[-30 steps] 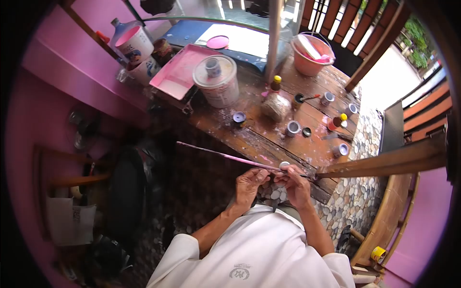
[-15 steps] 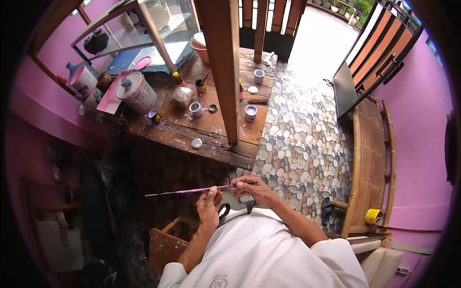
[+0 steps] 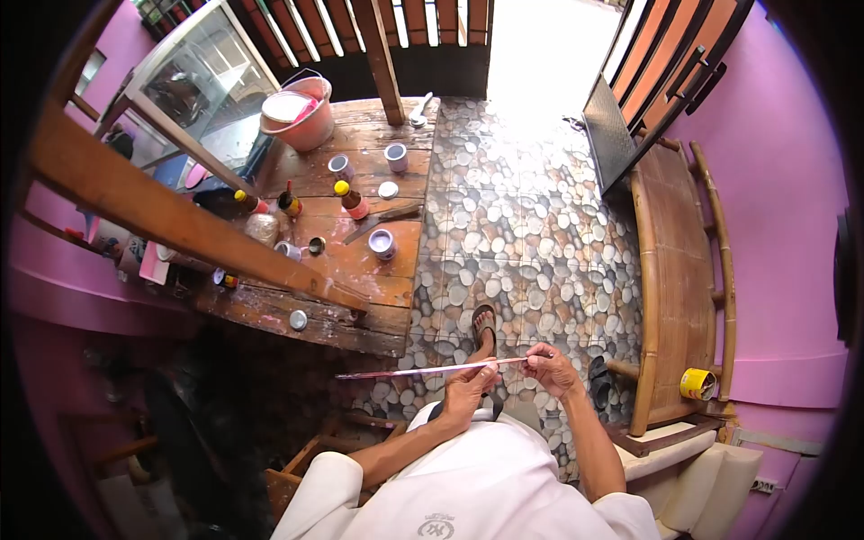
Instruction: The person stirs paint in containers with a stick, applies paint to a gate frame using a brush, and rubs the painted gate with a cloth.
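The left hand (image 3: 466, 394) pinches the pink-streaked stick (image 3: 423, 370) between its ends; the right hand (image 3: 553, 371) grasps its right end. The stick extends off the surface (image 3: 382, 328), near its front right corner.

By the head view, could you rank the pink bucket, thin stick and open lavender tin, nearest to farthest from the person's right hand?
Nearest the right hand first:
1. Thin stick: touching it, stretching left.
2. Open lavender tin: ahead and left, on the table.
3. Pink bucket: farther ahead and left.
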